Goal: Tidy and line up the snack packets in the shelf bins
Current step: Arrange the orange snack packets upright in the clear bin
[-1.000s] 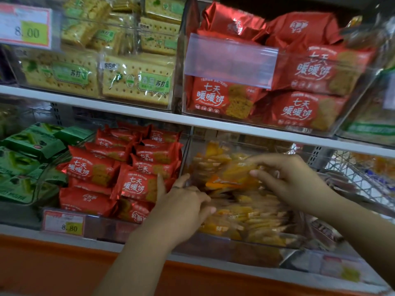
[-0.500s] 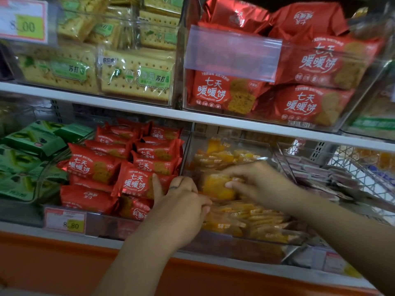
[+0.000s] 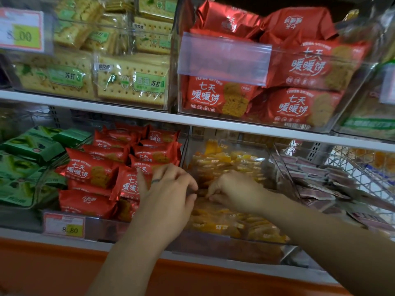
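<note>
A clear bin [image 3: 275, 165] on the lower shelf holds several yellow-orange snack packets [image 3: 226, 165]. My right hand [image 3: 235, 191] reaches into its left front part, fingers curled down on a yellow packet. My left hand [image 3: 168, 195] is at the bin's left wall, fingers bent toward the same spot; what its fingertips hold is hidden. The two hands nearly touch. Left of them a bin holds several red packets [image 3: 89, 171].
Green packets [image 3: 25, 159] fill the bin at far left, dark reddish packets [image 3: 316, 182] the bin at right. The upper shelf carries bins of yellow soda crackers [image 3: 128, 82] and large red packets [image 3: 299, 86]. A price tag [image 3: 64, 225] reading 8.80 sits on the lower shelf edge.
My right hand has moved left and down across the yellow packets toward my left hand. My left hand has stayed at the bin's left side. The camera has come closer.
</note>
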Tool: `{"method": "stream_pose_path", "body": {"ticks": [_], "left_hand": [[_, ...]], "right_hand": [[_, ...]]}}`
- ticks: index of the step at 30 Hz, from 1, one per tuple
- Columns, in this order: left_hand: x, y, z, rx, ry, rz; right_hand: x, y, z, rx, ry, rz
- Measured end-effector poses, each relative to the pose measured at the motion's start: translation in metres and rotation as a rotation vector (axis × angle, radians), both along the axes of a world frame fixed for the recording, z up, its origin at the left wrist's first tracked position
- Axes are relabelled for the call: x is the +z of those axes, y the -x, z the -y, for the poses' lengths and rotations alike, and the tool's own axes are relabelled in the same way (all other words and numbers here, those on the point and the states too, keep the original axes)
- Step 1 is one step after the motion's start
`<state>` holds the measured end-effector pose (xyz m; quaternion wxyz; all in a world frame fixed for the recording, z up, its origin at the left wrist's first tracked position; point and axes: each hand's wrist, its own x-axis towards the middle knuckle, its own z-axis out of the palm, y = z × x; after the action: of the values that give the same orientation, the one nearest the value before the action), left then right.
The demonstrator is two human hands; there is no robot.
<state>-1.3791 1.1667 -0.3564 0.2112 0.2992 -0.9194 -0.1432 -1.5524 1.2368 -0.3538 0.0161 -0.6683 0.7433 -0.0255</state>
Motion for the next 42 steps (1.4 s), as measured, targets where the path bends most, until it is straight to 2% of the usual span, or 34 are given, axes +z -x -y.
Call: {"method": "stream_pose_path", "body": {"ticks": [3, 5, 6, 8, 10, 13, 15, 18, 24, 29, 35, 38, 42], "left_hand": [[-0.003, 0.004, -0.003, -0.101, 0.017, 0.055], [-0.006, 0.009, -0.006, -0.161, 0.058, 0.067], [-0.007, 0.014, -0.008, -0.199, 0.081, 0.06], [-0.011, 0.025, -0.019, -0.299, 0.094, 0.069], [-0.018, 0.039, -0.032, -0.374, 0.101, 0.139], [-0.03, 0.056, -0.037, -0.372, 0.2, 0.245], [-0.034, 0.064, -0.028, -0.355, 0.244, 0.275], [-0.034, 0.076, -0.011, -0.32, 0.294, 0.335], [-0.028, 0.091, 0.005, -0.32, 0.326, 0.469], [-0.03, 0.07, 0.009, -0.284, 0.305, 0.534], [-0.015, 0.062, 0.0, -0.281, 0.277, 0.614], [-0.012, 0.068, -0.009, -0.303, 0.282, 0.579], [-0.019, 0.067, -0.024, -0.231, 0.223, 0.389]], "right_hand": [[0.027, 0.011, -0.016, -0.103, 0.079, 0.432], [0.046, 0.019, -0.044, -0.14, 0.237, 0.52], [0.051, 0.022, -0.06, -0.132, 0.257, 0.505], [0.043, 0.019, -0.088, -0.129, 0.143, 0.432], [0.018, 0.011, -0.105, -0.11, 0.039, 0.223], [-0.025, 0.012, -0.111, -0.04, 0.152, -0.163], [-0.034, 0.018, -0.105, -0.095, 0.194, -0.286], [-0.036, 0.033, -0.093, -0.126, 0.225, -0.358], [-0.029, 0.046, -0.083, -0.129, 0.229, -0.428], [-0.033, 0.042, -0.1, -0.11, 0.295, -0.405], [-0.039, 0.037, -0.108, -0.143, 0.27, -0.345], [-0.039, 0.036, -0.107, -0.163, 0.272, -0.308], [-0.032, 0.034, -0.105, -0.183, 0.351, -0.24]]}}
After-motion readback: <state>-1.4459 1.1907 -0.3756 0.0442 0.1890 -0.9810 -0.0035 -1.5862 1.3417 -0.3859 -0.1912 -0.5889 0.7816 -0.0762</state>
